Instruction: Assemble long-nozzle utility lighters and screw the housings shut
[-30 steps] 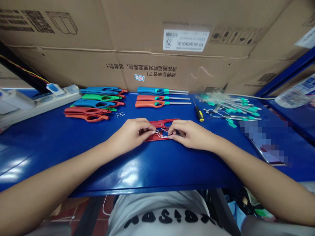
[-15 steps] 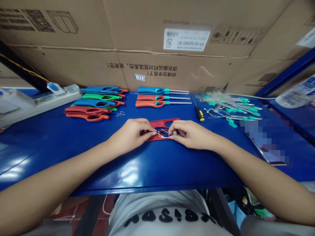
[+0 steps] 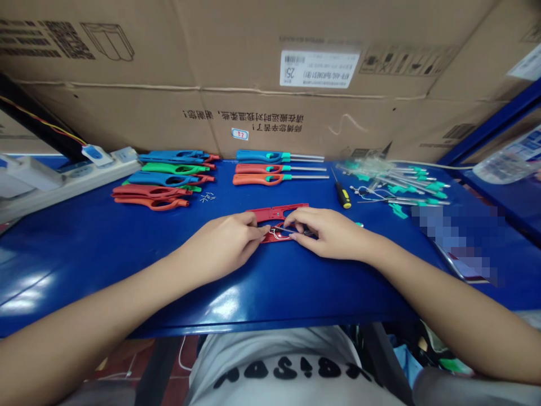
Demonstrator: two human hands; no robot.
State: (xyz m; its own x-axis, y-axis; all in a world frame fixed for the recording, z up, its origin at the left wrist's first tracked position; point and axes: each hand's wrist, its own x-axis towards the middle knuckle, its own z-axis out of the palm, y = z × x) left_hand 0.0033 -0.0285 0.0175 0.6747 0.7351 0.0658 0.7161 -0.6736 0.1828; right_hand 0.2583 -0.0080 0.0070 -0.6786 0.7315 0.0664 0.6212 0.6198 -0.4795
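Note:
Two red casing halves lie side by side on the blue table, between my hands. White wires and a small dark part rest in the nearer half. My left hand is closed, its fingertips pressed together at the left end of this half; whatever they pinch is too small to name. My right hand is closed over the right end of the casing, its curled fingers around something mostly hidden. A thin metal rod tip pokes out of them toward the left fingertips.
Coloured casings lie back left beside small screws and a power strip. Finished-looking lighters, a screwdriver and metal tubes with teal parts line the back. Cardboard stands behind; a pixelated flat object lies right.
My left hand has shifted slightly, its fingers now more over the left end of the casing. A thin rod now shows between my right fingers, and the white wires lie lower in the casing.

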